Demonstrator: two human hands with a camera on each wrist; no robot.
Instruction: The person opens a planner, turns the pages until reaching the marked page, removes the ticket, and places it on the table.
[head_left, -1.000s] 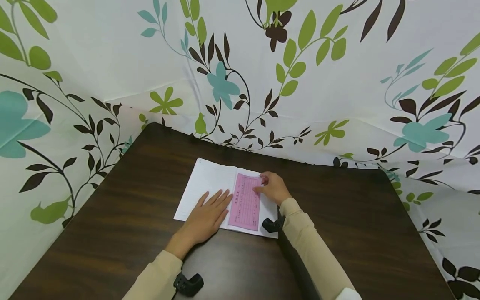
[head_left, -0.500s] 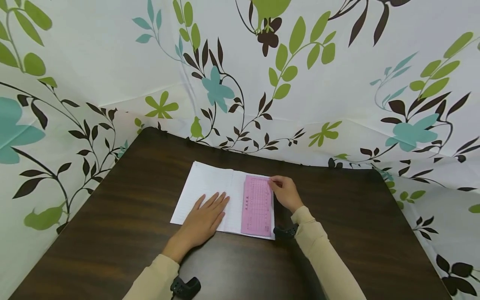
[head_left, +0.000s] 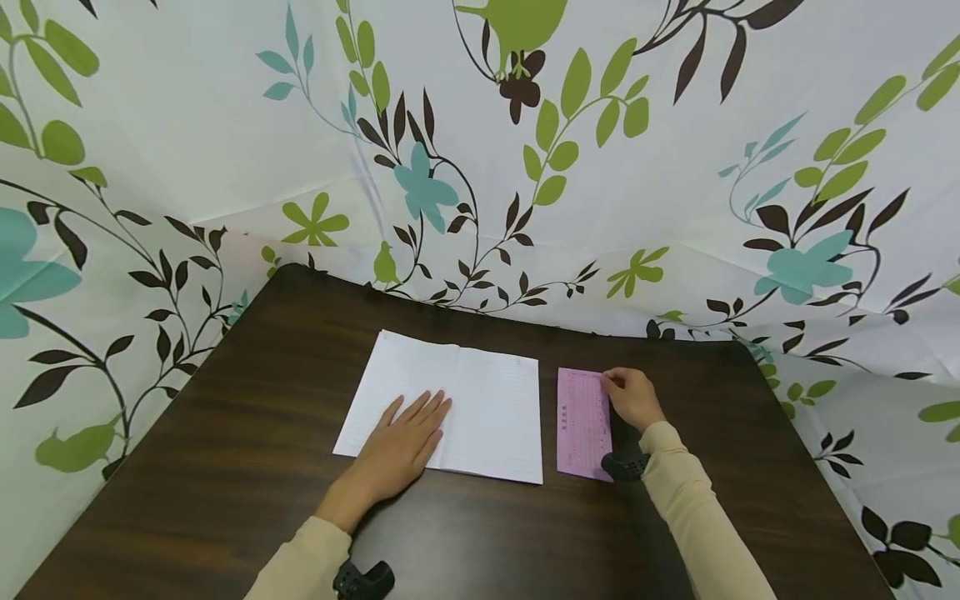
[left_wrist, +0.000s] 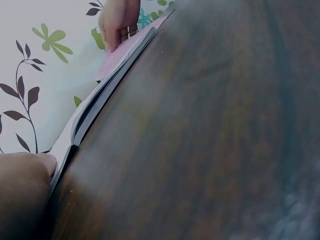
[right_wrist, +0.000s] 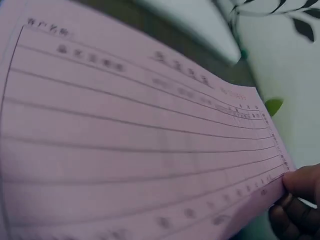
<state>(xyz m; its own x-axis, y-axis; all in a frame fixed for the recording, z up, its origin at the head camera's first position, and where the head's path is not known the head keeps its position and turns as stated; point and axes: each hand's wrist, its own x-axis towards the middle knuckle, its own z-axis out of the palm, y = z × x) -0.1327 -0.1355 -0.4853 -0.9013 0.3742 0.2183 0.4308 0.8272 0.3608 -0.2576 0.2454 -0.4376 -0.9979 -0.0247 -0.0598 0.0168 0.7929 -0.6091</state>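
An open notebook (head_left: 495,417) with white lined pages lies on the dark wooden table. My left hand (head_left: 401,437) rests flat on its left page, fingers straight and spread towards the fold. To the right of the notebook, my right hand (head_left: 633,398) pinches a pink printed form (head_left: 583,425) by its upper right corner. In the right wrist view the pink form (right_wrist: 140,130) fills most of the picture, with ruled lines and printed characters; the thumb (right_wrist: 302,182) presses on its corner. The left wrist view shows the notebook's edge (left_wrist: 112,85) from the side.
The table (head_left: 465,542) stretches around the notebook on all sides. A white cloth (head_left: 637,183) with printed leaves, flowers and birds hangs behind the table and along its sides. Black wrist cameras (head_left: 363,579) sit on both wrists.
My right hand has drawn the pink form rightwards off the notebook's right page, out over the table beside it. My left hand has stayed on the left page.
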